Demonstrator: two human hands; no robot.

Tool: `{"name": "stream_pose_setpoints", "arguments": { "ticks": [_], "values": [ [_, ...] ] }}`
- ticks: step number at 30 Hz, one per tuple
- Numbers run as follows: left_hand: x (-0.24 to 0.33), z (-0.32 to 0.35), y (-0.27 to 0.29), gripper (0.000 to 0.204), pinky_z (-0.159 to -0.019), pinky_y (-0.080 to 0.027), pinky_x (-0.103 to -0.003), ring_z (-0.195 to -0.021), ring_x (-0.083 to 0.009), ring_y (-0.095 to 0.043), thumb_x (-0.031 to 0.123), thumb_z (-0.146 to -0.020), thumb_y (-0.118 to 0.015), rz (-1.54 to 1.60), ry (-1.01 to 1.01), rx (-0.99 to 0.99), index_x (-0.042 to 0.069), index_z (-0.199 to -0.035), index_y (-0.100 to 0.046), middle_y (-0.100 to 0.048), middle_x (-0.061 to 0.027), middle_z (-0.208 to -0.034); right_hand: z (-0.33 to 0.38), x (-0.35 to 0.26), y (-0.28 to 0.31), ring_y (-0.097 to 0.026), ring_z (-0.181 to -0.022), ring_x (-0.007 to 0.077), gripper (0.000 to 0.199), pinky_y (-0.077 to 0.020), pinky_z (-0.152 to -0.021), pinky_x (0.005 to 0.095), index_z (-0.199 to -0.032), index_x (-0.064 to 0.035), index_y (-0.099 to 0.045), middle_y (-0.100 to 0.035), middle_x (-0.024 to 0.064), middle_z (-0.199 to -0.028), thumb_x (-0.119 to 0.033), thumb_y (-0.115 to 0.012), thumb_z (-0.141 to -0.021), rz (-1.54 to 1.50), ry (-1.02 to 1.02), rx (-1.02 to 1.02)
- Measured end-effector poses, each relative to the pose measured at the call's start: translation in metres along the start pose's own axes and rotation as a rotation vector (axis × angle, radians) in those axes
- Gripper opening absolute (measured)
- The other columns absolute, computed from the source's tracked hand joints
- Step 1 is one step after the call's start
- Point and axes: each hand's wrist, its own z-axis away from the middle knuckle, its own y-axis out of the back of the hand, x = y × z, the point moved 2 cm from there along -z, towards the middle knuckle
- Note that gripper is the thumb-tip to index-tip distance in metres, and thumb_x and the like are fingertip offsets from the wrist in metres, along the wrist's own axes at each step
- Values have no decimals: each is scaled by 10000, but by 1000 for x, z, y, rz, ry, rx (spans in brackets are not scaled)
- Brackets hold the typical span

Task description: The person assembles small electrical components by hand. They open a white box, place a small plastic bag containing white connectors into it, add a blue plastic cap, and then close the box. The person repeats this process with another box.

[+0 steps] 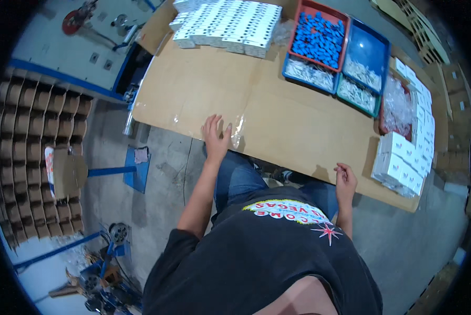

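My left hand [216, 139] rests at the near edge of the cardboard-covered table [204, 89], its fingers spread and nothing held. Strips of clear tape shine on the cardboard beside it. Farther right, my right hand [345, 181] is at the same edge with its fingers curled in. Nothing shows in it. The nearest goods to that hand are stacked small white boxes [398, 163] at the table's right end.
Rows of white boxes [230, 23] stand at the back. A red tray [344, 47] of blue pieces sits by blue trays [382, 50] and a green tray [374, 109] with small white parts. Clear plastic bags [397, 107] lie rightward. Left stands a partitioned cardboard rack [41, 157].
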Motion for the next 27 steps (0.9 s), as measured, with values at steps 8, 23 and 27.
{"name": "stream_pose_setpoints", "arguments": {
  "ticks": [8, 23, 27],
  "values": [
    [6, 90, 3, 448, -1168, -338, -468, -1342, -382, -476, 92, -914, -719, 26, 71, -71, -26, -1325, -585, -516, -220, -1436, -20, -18, 7, -713, -893, 176, 172, -554, -785, 312, -1118, 10, -689, -725, 120, -997, -75, -650, -974, 71, -64, 15],
    [30, 51, -49, 292, -619, -554, -262, -690, -115, -636, 269, -1075, -563, 687, 533, -537, 7, -1161, -662, -679, -58, -876, -98, 21, 221, -672, -960, 290, 218, -496, -886, 454, -1113, -88, -709, -698, 99, -1092, -213, -687, -935, 425, 36, 1014],
    [45, 57, -80, 298, -659, -533, -228, -718, -96, -652, 296, -1073, -580, 564, 488, -771, 29, -1156, -682, -739, -59, -972, -145, 45, 274, -654, -1146, 331, 487, -438, -1002, 565, -1251, -121, -696, -696, 120, -1211, -416, -768, -870, 634, -293, 772]
  ]
}}
